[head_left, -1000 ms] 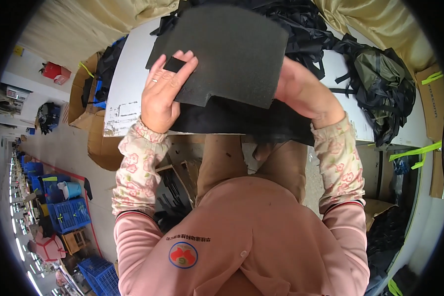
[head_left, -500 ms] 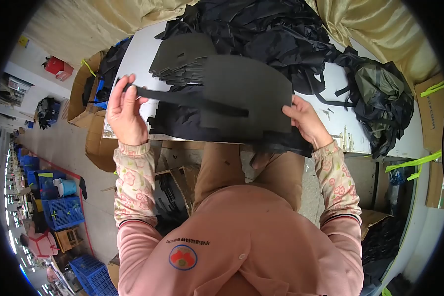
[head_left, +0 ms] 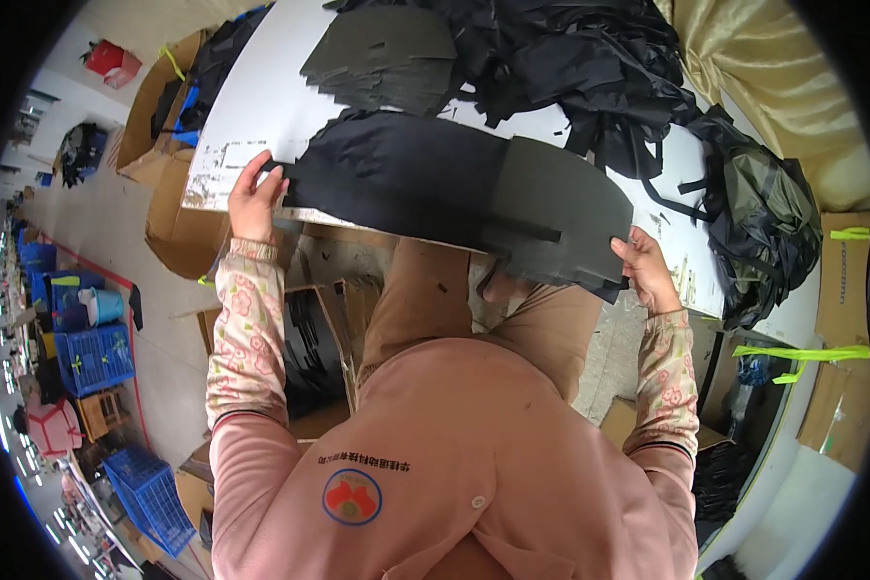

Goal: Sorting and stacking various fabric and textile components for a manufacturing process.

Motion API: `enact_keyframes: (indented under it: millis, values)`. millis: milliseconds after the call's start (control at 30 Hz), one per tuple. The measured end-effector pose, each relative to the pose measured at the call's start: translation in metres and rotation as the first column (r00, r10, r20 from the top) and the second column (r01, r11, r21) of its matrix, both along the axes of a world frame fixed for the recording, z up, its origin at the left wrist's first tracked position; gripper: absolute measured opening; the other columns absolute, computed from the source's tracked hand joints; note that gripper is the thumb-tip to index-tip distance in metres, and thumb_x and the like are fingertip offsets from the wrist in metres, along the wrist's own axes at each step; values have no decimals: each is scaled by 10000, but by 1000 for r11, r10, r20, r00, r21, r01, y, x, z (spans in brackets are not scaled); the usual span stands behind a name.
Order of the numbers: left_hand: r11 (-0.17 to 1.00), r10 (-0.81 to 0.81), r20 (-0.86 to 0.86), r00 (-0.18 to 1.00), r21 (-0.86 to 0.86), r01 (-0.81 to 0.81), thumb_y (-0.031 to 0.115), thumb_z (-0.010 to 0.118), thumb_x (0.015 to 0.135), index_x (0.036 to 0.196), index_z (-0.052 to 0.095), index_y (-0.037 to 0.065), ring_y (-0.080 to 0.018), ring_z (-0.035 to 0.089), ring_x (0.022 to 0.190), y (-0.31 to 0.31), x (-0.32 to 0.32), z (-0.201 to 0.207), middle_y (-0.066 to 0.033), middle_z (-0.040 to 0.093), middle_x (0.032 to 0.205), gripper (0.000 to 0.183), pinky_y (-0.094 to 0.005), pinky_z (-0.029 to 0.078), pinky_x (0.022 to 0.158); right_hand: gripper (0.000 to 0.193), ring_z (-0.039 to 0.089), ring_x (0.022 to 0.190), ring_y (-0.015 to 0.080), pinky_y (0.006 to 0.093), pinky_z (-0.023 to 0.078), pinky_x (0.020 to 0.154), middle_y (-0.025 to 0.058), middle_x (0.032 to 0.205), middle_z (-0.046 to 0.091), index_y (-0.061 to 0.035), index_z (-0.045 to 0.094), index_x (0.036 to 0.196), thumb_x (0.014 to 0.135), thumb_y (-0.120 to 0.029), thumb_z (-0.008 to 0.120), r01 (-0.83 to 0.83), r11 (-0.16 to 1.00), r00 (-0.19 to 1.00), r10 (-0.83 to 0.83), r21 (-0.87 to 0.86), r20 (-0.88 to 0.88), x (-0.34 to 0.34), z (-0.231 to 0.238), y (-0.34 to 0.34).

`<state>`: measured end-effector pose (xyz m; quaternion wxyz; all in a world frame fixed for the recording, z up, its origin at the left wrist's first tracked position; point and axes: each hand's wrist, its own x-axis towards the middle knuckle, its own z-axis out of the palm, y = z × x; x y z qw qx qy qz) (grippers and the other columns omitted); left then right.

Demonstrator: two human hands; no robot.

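Observation:
My left hand is closed, pinching the left end of a black strap between thumb and fingers. My right hand grips the right edge of a dark grey stiff sheet with a curved outline. The strap crosses to a dark slot in the sheet; whether it is threaded through is hard to make out. Left of the sheet, a long black fabric piece lies along the table's near edge, partly under the sheet. Farther back sits a stack of similar grey sheets.
A heap of black fabric covers the back of the white table. At the right lies a black and olive fabric bundle. Cardboard boxes stand left, with an open box by my legs. Blue crates line the floor.
The grey sheet has come down and to the right, nearer the table edge, uncovering more of the black fabric. Both hands keep their holds; the view has shifted too.

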<state>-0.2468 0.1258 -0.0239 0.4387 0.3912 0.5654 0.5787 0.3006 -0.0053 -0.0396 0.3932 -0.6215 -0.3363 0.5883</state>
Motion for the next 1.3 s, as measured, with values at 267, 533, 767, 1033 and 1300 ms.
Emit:
enact_keyframes:
  millis: [267, 533, 767, 1033, 1300]
  values:
    - [717, -674, 219, 705, -36, 697, 270, 557, 944, 1028, 641, 1, -188, 634, 908, -56, 83, 6, -107, 668, 982, 295, -308, 495, 844, 298, 644, 759, 73, 163, 516, 648, 45, 980, 668, 20, 533, 1166, 911, -117, 610, 91, 996, 991, -93, -25, -93, 9, 14, 0]
    - [488, -274, 918, 287, -124, 864, 369, 489, 969, 1330, 387, -48, -253, 446, 1254, -116, 210, -20, -147, 471, 1329, 560, -409, 359, 1066, 263, 631, 693, 62, 186, 481, 519, 14, 930, 670, -40, 562, 1146, 926, -182, 595, 165, 986, 983, -167, -38, -71, -31, 49, 1]
    - [711, -131, 977, 166, -24, 703, 223, 574, 925, 1243, 466, 19, -254, 470, 1221, -91, 234, -22, -103, 511, 1279, 392, -411, 373, 1035, 282, 635, 824, 88, 199, 507, 697, 70, 1011, 668, 6, 563, 1129, 883, -103, 650, 172, 985, 981, -171, 12, -90, -68, 58, 6]
    - [759, -94, 980, 175, -43, 650, 158, 593, 906, 1183, 545, 22, -197, 566, 1101, -84, 233, -25, -74, 602, 1181, 312, -388, 412, 998, 274, 562, 651, 12, 135, 403, 518, 7, 910, 670, -33, 581, 1119, 875, -123, 667, 70, 994, 986, -81, 85, 142, -79, 48, 8]
    - [733, -113, 979, 167, -31, 679, 142, 608, 896, 1187, 547, 4, -205, 566, 1105, -85, 238, -27, -83, 602, 1179, 329, -404, 414, 1003, 293, 480, 601, 3, 157, 343, 522, -27, 813, 640, -40, 561, 1103, 864, -150, 689, 10, 993, 957, -45, 122, 288, -74, 46, 6]
